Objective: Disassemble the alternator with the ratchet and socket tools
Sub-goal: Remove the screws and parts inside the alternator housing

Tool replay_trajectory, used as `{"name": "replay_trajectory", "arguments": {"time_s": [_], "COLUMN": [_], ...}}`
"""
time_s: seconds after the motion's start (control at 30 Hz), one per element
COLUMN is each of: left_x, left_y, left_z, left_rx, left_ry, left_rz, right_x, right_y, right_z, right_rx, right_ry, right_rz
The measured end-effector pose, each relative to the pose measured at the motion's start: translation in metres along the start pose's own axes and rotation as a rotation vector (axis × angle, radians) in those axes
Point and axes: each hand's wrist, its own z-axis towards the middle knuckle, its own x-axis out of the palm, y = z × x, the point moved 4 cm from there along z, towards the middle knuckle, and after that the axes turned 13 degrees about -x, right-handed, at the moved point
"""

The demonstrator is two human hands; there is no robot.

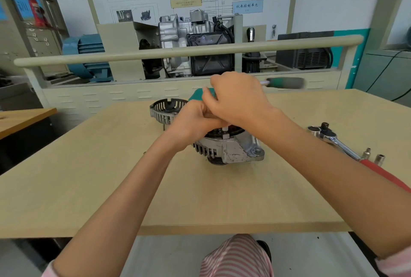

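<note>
Left of centre, a slotted metal cover (165, 109) lies on the wooden table (89, 187). At centre, the left hand (195, 121) curls onto the alternator (231, 147). The right hand (238, 96) grips a green-handled tool (285, 82) above it. At right, a red-handled ratchet (347, 147) lies beside two small sockets (373, 156).

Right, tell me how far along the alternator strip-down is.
Done: the dark slotted round cover is off and lies on the pale wooden table behind the silver alternator body. In hand: both hands work on top of it, the right hand holding a green-handled tool. Left: the body looks otherwise assembled; the red-handled chrome ratchet lies unused.
</note>
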Motion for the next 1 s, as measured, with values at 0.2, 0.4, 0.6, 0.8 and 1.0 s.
{"name": "replay_trajectory", "arguments": {"time_s": [0.2,0.4,0.6,0.8,1.0], "left_x": [0.002,0.0,0.001,0.001,0.001], "left_y": [0.004,0.0,0.005,0.001,0.003], "left_z": [0.001,-0.005,-0.003,-0.003,-0.005], "left_rx": [-0.005,0.041,0.022,0.025,0.001], "left_ry": [-0.074,0.099,-0.02,-0.09,0.046], "left_rz": [0.008,-0.035,-0.049,0.022,-0.018], "right_x": [-0.003,-0.003,-0.002,0.002,-0.002], "right_y": [0.007,0.005,0.01,0.015,0.008], "right_z": [0.002,0.002,0.003,0.008,0.002], "right_rx": [0.002,-0.135,-0.031,0.141,-0.068], "right_ry": [-0.012,-0.052,-0.038,0.034,-0.18], "right_rz": [-0.098,0.432,0.156,-0.2,0.347]}}
